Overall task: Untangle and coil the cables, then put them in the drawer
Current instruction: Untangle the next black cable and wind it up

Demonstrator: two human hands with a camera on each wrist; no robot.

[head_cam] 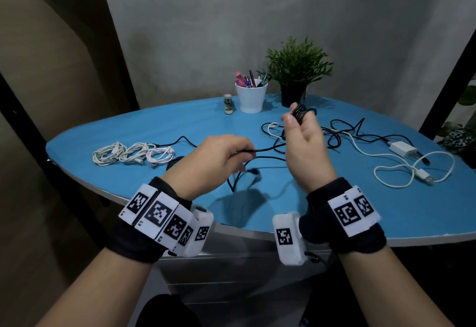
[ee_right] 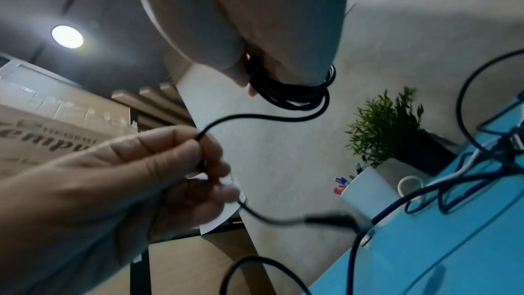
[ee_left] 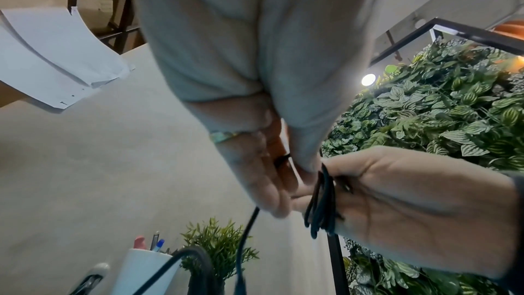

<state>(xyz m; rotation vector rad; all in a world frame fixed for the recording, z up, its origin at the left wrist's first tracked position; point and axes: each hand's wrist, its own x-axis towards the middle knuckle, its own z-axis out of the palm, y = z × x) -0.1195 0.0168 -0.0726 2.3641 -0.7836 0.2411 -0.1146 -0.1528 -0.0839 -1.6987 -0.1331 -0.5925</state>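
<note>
So there's a blue table (head_cam: 134, 130) with a loose tangle of black and white cables (head_cam: 342, 133) sprawled on its right side next to a white charger (head_cam: 401, 149), and three coiled white cables (head_cam: 132, 153) lined up on the left. Above the middle, the right hand (head_cam: 305, 141) is raised with its fingers curled round a small coil of black cable (head_cam: 300, 111), while the left hand (head_cam: 219, 156) pinches the trailing end of that same cable. At the back sit a potted plant (head_cam: 296, 69), a white pen cup (head_cam: 251, 96) and a little stapler (head_cam: 228, 104).
</note>
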